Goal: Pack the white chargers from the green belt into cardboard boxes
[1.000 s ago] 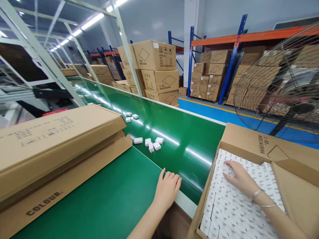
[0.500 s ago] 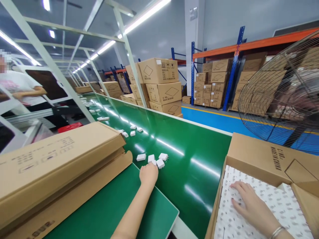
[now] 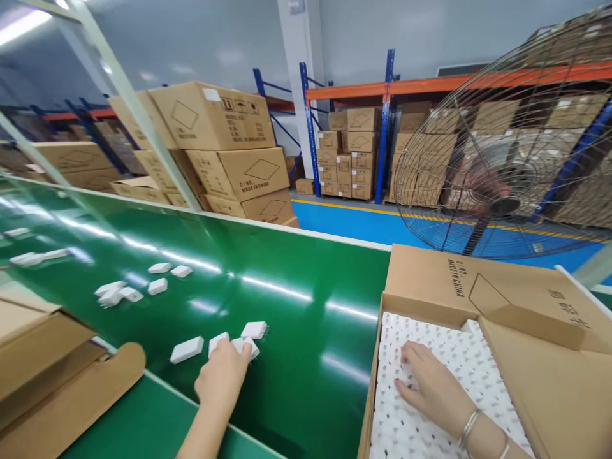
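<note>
My left hand reaches over the green belt into a small cluster of white plug chargers. Its fingers are curled, with thumb and forefinger around a charger that they partly hide. Another white charger lies just to the left of the hand. On the right, my right hand is over the open cardboard box, its thumb and fingers apart and nothing visible between them. Rows of white chargers pack that box, their pins facing up.
More chargers lie farther up the belt at left. A cardboard box with a loose flap stands at lower left. Behind the belt are stacked cartons, racks and a large wire fan.
My view has turned to the right, so everything appears shifted left. My left hand remains at the charger cluster, its thumb now seen beside a charger. My right hand stays over the box.
</note>
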`<state>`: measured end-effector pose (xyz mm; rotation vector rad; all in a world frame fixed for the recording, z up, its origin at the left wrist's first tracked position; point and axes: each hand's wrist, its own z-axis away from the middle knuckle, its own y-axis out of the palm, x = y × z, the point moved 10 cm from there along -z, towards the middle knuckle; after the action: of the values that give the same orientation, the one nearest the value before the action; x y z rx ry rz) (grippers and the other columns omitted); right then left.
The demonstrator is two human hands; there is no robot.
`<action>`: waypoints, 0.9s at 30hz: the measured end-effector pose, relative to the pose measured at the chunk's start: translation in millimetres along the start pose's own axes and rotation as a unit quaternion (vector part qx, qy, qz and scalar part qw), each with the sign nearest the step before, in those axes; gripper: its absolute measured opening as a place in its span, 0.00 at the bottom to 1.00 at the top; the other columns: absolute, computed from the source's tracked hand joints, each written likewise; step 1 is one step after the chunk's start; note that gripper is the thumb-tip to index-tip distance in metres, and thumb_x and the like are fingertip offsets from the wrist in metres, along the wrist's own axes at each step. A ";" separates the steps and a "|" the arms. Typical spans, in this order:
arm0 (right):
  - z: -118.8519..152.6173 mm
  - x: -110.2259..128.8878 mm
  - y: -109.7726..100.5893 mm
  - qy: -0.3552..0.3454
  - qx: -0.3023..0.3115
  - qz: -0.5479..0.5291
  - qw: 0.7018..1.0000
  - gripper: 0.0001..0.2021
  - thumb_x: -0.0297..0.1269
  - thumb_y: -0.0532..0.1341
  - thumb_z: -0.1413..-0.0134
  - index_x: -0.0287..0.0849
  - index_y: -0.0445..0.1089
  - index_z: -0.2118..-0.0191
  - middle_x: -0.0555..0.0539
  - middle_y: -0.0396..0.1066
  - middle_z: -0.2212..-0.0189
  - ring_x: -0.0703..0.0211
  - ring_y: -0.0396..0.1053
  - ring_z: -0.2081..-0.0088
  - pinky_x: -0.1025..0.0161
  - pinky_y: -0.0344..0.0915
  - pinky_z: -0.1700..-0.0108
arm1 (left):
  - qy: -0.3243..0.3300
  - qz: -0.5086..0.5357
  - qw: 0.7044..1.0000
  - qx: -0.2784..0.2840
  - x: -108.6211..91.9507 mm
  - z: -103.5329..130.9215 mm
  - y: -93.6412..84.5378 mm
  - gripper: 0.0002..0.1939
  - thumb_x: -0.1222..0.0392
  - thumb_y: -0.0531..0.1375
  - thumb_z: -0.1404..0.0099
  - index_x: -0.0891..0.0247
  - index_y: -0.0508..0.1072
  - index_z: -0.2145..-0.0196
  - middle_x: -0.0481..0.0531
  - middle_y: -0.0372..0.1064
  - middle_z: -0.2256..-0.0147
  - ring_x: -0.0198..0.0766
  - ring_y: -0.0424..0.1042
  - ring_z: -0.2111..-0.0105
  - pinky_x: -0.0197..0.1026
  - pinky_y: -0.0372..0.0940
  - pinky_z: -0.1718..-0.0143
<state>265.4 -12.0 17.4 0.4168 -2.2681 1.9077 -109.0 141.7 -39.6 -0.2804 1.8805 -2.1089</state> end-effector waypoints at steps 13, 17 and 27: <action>-86.1 108.7 28.7 -0.138 0.068 -0.050 0.987 0.11 0.34 0.54 0.47 0.45 0.64 0.56 0.43 0.67 0.57 0.49 0.64 0.54 0.53 0.62 0.55 | 0.013 0.062 0.998 0.020 -36.4 13.7 7.6 0.17 0.60 0.50 0.37 0.76 0.61 0.54 0.71 0.67 0.58 0.49 0.71 0.57 0.43 0.63 0.62; -153.6 163.7 95.5 -0.105 0.108 -0.095 0.984 0.12 0.31 0.57 0.50 0.42 0.64 0.57 0.43 0.66 0.56 0.52 0.62 0.52 0.58 0.59 0.52 | 0.020 0.070 0.997 0.017 -29.1 6.2 -1.7 0.14 0.62 0.51 0.39 0.74 0.64 0.58 0.66 0.68 0.59 0.47 0.71 0.58 0.40 0.63 0.62; -200.9 180.6 186.5 0.005 0.103 -0.117 0.988 0.17 0.36 0.64 0.55 0.41 0.64 0.58 0.42 0.63 0.57 0.47 0.60 0.53 0.53 0.59 0.56 | -0.013 0.048 0.998 -0.030 11.0 -33.1 -8.9 0.17 0.55 0.53 0.39 0.65 0.60 0.55 0.62 0.67 0.58 0.49 0.70 0.58 0.43 0.63 0.64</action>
<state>24.1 193.0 -69.4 0.6647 -1.9228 2.0190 -131.4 169.5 -35.5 -0.2259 1.9043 -1.9803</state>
